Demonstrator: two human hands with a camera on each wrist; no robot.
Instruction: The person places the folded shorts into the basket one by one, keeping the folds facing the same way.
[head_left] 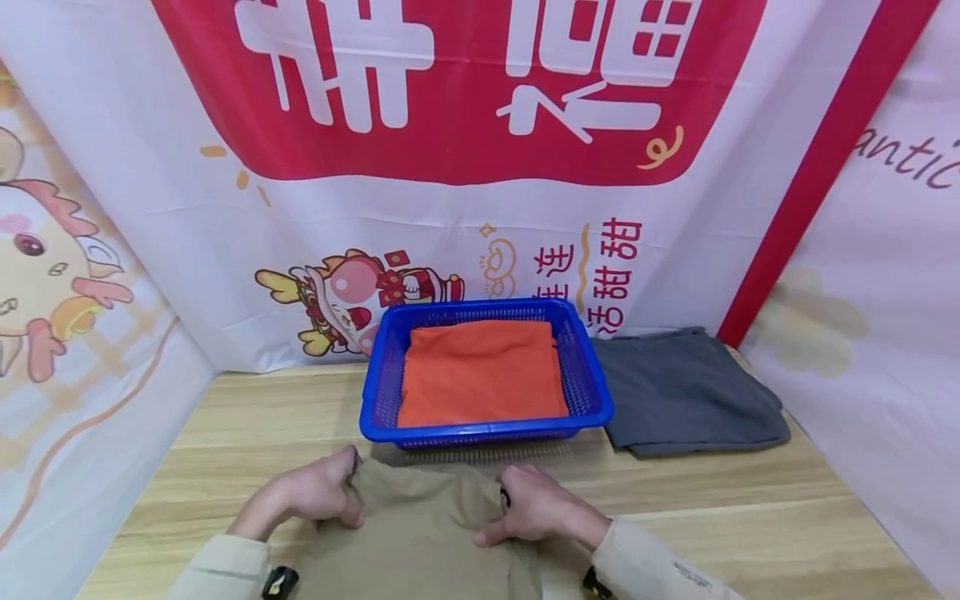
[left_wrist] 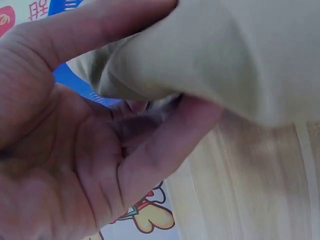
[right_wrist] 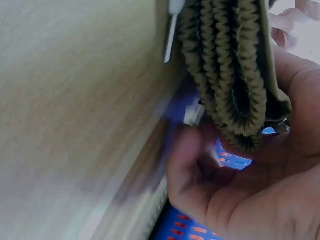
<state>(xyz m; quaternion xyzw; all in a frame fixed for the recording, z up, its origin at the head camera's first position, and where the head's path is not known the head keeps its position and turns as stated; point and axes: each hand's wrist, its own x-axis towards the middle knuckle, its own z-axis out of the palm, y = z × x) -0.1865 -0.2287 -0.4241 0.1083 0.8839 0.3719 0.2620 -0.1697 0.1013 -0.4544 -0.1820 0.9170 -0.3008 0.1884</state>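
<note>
A folded khaki garment [head_left: 412,533] is in front of me, above the near part of the wooden table. My left hand [head_left: 318,487] grips its left far corner, thumb on top and fingers underneath, as the left wrist view shows around the cloth [left_wrist: 200,60]. At the right far corner, my right hand [head_left: 542,504] pinches the garment in the same way. Stacked layers of a gathered elastic band [right_wrist: 227,65] show on the garment's side in the right wrist view. The near end of the garment runs out of the head view.
Beyond the garment stands a blue plastic basket [head_left: 371,392] with a folded orange cloth [head_left: 480,375] inside. To its right lies a folded dark grey garment [head_left: 686,396] on the wooden table [head_left: 750,508]. Printed white curtains [head_left: 450,217] hang behind the table and along both sides.
</note>
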